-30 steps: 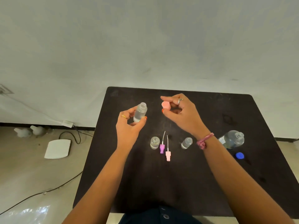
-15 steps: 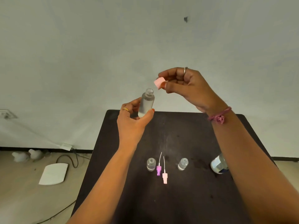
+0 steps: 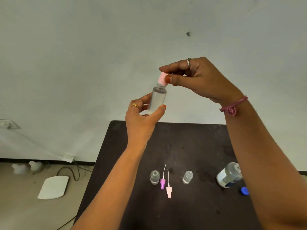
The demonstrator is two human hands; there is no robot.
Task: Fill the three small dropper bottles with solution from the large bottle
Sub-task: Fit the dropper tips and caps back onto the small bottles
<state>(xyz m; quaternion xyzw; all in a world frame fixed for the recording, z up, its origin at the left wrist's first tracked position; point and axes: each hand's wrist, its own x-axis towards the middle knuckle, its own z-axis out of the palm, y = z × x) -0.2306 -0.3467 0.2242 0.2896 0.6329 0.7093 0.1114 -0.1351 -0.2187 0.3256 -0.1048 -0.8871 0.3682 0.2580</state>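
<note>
My left hand grips the filled small bottle above the desk; my right hand pinches its pink cap onto the neck. Next, twist squarely; 2 bottles wait uncapped.

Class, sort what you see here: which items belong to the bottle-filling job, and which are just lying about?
Part of the job:
held small bottle
pink cap
two small bottles on the table
purple dropper top
pale pink dropper top
large bottle
blue cap

Lying about:
white board on the floor
black cable
</note>
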